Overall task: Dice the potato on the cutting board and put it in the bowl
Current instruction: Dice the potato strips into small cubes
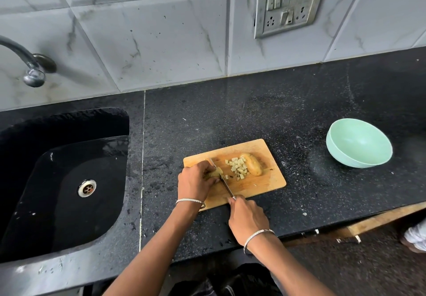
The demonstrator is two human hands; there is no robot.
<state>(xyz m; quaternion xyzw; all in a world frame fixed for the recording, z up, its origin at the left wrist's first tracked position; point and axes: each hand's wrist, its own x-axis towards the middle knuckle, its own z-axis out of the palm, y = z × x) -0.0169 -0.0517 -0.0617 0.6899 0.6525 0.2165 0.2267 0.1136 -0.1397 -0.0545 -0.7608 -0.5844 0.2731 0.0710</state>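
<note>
A wooden cutting board lies on the black counter. My left hand presses a piece of potato down at the board's left end. My right hand grips the handle of a knife, whose blade stands against that piece. A pile of small potato cubes lies in the middle of the board. Beside it, to the right, rests an uncut potato half. A mint-green bowl stands tilted on the counter to the right of the board, and I see nothing in it.
A black sink with a metal drain fills the left side, with a tap above it. A tiled wall with a switch plate rises behind the black counter. The counter's front edge runs just below my right wrist.
</note>
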